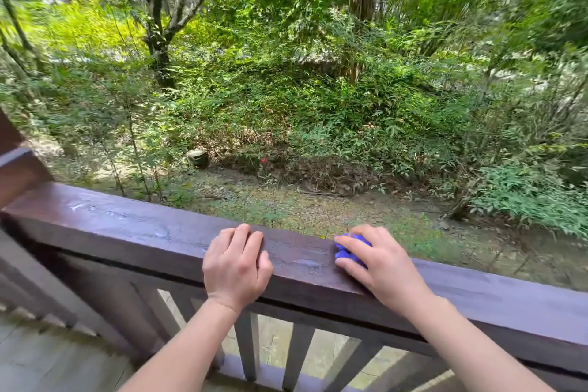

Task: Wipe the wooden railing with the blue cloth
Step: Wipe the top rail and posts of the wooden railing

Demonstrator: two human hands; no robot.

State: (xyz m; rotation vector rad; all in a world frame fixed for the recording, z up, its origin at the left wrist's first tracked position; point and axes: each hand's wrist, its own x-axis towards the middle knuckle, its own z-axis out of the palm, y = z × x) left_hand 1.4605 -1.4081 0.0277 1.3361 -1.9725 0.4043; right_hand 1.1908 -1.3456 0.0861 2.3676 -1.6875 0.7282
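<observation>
Head view looks down over a dark brown wooden railing (133, 229) that runs from the middle left of the frame to the lower right. Left hand (237, 264) lies flat on the top of the rail near the centre bottom, fingers together and curled slightly over the far edge, its grip closed on nothing. Right hand (378, 267), just right of centre, presses a crumpled blue cloth (348, 248) onto the rail top, fingers spread over it and clamped on it; only the cloth's left part shows beyond the fingertips. Pale streaks on the rail between and left of the hands may be moisture, though glare makes that uncertain. Dark vertical balusters (297, 356) stand below the rail. Green shrubs (286, 99) fill the upper frame.
</observation>
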